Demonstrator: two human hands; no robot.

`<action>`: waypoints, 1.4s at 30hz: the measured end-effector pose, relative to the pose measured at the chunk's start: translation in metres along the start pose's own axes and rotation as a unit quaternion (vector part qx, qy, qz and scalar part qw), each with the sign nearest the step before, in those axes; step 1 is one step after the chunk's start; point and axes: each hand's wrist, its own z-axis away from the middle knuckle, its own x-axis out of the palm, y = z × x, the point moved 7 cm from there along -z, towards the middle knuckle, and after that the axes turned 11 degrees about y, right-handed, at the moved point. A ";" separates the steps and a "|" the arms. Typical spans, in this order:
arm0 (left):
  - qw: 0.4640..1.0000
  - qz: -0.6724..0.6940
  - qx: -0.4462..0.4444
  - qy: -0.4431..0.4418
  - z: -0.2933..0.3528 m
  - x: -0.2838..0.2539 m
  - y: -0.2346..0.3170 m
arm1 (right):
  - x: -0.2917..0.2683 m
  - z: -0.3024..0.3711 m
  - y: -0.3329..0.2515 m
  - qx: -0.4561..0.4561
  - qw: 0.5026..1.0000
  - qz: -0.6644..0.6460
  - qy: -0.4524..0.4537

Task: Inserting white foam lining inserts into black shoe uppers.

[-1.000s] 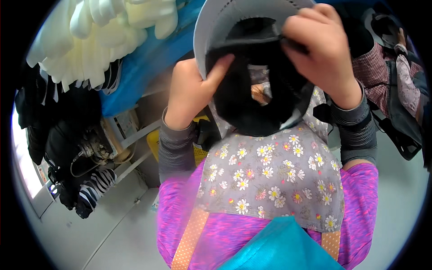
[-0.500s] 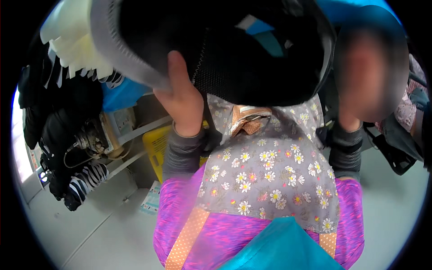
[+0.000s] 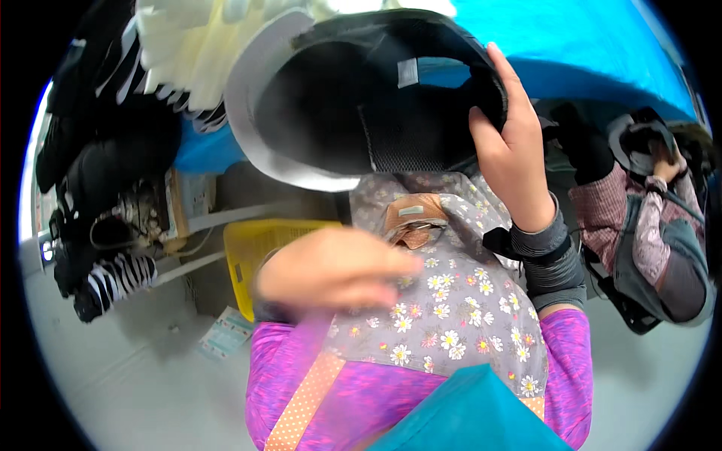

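Note:
A cap [image 3: 320, 113] is held up in front of me with its dark inside facing me. Its pale grey brim [image 3: 244, 120] points to the left, and mesh lines part of the crown. An arched gap shows near the right edge, with a small white label beside it. My right hand [image 3: 515, 161] is closed on that right edge, thumb inside and fingers outside. Below the brim, away from the cap, my left hand [image 3: 331, 270] passes before my flowered apron [image 3: 451, 301]. Motion smears its fingers, and no object shows in it.
Pale cream pieces [image 3: 188, 56] lie in a pile at the far left, beside dark hanging items [image 3: 113, 143]. Blue sheeting [image 3: 587, 60] covers the far right. A yellow basket [image 3: 241, 259] stands by my left arm. A co-worker [image 3: 647, 218] sits at right with another cap.
My left hand has let go of the cap and dropped toward my apron. My right hand, earlier off to the right, now grips the cap's right edge. The cap appears farther away.

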 end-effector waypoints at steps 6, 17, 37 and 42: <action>0.843 -0.420 0.043 0.333 0.043 -0.070 0.063 | 0.072 0.029 -0.039 0.049 0.964 -0.081 -0.248; 0.777 -0.455 -0.283 0.330 0.072 -0.022 -0.118 | 0.124 0.120 0.015 0.085 0.915 -0.017 -0.395; 0.793 0.143 -0.346 0.480 0.073 0.003 -0.180 | 0.129 0.116 0.057 0.147 0.897 0.048 -0.415; 0.801 0.141 -0.412 0.410 0.072 0.009 -0.188 | 0.128 0.119 0.058 0.144 0.894 0.069 -0.418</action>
